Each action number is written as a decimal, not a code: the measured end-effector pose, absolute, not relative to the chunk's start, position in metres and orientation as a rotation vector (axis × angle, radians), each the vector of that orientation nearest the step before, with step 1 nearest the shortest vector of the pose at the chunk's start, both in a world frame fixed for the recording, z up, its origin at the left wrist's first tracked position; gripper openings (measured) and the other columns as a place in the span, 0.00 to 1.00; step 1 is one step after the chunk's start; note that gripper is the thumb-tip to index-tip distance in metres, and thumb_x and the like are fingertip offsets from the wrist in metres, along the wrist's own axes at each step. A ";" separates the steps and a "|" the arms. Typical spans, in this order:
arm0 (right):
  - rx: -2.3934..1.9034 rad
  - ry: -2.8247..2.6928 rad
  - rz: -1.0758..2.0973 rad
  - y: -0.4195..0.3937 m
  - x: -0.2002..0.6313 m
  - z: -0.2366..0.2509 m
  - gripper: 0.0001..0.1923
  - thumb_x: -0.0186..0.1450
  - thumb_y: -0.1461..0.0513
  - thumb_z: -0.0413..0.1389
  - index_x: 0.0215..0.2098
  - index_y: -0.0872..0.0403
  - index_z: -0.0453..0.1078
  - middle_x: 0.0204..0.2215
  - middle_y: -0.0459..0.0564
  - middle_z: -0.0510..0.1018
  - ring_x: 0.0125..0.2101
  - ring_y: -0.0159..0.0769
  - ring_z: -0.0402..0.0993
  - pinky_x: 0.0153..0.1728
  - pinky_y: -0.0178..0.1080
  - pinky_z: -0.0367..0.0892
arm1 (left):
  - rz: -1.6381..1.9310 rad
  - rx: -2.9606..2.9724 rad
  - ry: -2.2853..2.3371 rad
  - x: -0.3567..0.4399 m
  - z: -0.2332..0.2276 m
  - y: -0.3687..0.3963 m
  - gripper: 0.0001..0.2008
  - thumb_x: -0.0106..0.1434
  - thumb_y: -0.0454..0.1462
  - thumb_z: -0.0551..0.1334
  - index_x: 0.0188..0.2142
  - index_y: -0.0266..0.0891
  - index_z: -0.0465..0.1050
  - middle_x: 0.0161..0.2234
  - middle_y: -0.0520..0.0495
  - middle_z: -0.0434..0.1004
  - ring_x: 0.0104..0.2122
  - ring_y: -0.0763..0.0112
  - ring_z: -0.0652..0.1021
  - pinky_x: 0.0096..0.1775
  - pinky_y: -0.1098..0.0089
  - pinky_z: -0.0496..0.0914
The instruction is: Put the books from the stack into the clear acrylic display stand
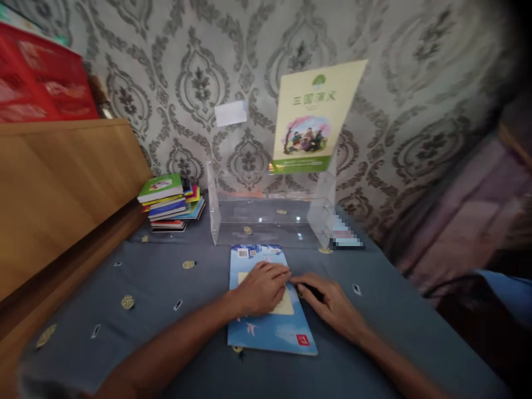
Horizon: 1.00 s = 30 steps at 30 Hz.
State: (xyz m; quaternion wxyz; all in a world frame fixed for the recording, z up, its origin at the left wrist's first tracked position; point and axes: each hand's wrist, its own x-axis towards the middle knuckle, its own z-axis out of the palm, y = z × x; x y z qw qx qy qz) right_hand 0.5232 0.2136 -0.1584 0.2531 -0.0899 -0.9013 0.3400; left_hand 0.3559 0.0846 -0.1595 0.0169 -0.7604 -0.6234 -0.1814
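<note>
Left forearm [166, 346] and right forearm [399, 363] nearest, both bare, entering from the bottom edge and angled inward. Between them a blue book [270, 328], closed, flat on a dark blue-grey cloth [149, 288] printed with small yellow motifs; its position is mid-surface, just in front of a clear rack [322, 221]. Cover carries a pale panel, a barcode [243, 253] at the far left corner, a red square mark [302, 339] at the near right.

Left hand [261, 288] rests palm down on the cover, fingers extended and close together, pointing to the book's right edge; nothing gripped. Right hand [330, 302] beside that edge, thumb and forefinger narrowly apart, forefinger tip near the left fingertips. Cannot tell whether it pinches the edge.

Rack: transparent, side walls upright. At its upper right stands a pale yellow book [318, 119] with a green lower band and a picture of figures, front cover showing. A white card [231, 113] at upper left.

Left of rack: untidy pile of books [166, 202], green-covered one on top, beside a wooden panel [62, 183]. Above the panel, a red box [45, 83]. Right of rack: a pixelated item [346, 235], unreadable. Behind everything, grey patterned wallpaper [245, 55].
</note>
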 end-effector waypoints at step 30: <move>-0.357 -2.528 0.906 0.223 0.520 -0.163 0.26 0.64 0.40 0.50 0.34 0.47 0.79 0.36 0.54 0.85 0.38 0.49 0.83 0.41 0.47 0.80 | -0.428 -2.307 -1.912 0.355 -0.156 0.083 0.17 0.71 0.35 0.50 0.56 0.33 0.68 0.59 0.40 0.72 0.58 0.63 0.70 0.58 0.59 0.62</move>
